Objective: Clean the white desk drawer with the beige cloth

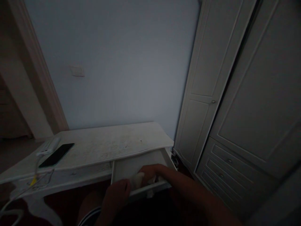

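Note:
A white drawer (150, 189) is pulled out from the right part of a white desk (122, 138). My right hand (150, 173) reaches down inside it, fingers curled round a pale, crumpled cloth (136, 181). The cloth looks soft and white, but the dim light blurs its outline. My left hand (118, 190) is closed at the drawer's front left corner, close to the cloth; its fingertips are mostly hidden. A small dark thing beside my right wrist in the drawer is too dim to name.
A dark phone (57, 155) and a white power strip (49, 146) with cables lie on the desk's left end. A tall white wardrobe (199, 103) stands to the right. Behind the desk is a pale blue wall (127, 62) with a light switch (77, 71).

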The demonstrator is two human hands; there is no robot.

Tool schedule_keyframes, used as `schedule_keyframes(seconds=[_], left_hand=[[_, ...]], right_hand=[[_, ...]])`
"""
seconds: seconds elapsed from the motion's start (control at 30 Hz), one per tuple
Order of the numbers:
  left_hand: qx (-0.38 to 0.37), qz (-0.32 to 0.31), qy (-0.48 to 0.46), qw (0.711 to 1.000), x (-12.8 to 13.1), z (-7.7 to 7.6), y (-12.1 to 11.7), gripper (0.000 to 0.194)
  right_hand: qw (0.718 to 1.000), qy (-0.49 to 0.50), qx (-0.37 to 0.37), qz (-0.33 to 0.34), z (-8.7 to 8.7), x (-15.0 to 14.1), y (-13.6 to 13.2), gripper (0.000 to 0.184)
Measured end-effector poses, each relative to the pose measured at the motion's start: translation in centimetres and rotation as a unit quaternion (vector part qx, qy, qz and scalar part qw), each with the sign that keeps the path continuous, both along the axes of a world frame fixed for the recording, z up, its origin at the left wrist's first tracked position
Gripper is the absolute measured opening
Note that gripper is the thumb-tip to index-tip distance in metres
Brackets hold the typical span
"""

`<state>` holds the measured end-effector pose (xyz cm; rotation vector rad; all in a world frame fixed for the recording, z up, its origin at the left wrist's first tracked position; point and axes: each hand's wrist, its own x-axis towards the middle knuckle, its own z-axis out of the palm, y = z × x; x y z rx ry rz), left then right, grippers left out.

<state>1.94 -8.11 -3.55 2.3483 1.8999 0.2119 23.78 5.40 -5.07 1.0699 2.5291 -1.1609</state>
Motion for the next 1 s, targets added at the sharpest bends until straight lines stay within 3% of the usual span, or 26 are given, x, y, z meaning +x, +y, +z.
schedule_keyframes(seconds=[0.13,0.27,0.37,0.57,0.73,1.0], left_hand=[[-0.013,0.008,0.013,1.0,0.2,0.3,-0.1,0.03],[-0.006,0.02,0.027,0.999,0.5,0.1,0.2,0.04],[-0.006,0.025,0.022,0.999,0.4,-0.2,0.4,0.043],[-0.012,0.015,-0.009,1.0,0.1,-0.1,0.3,0.031],[-0.003,0.008,0.001,1.0,0.4,0.1,0.1,0.039],[0.0,0.015,-0.024,1.0,0.8,0.4,0.2,0.048]], right_hand=[[0.986,0.001,0.137,-0.1,0.2,5.0,-0.2,0.057],[0.96,-0.003,0.221,-0.174,-0.2,7.3,0.0,0.065],[0.946,-0.011,0.248,-0.209,-0.6,6.8,0.5,0.067],[0.923,-0.015,0.273,-0.269,-1.2,3.8,2.6,0.058],[0.908,-0.017,0.278,-0.312,-1.8,2.0,3.3,0.053],[0.923,0.004,0.254,-0.288,-1.5,2.7,3.0,0.07]])
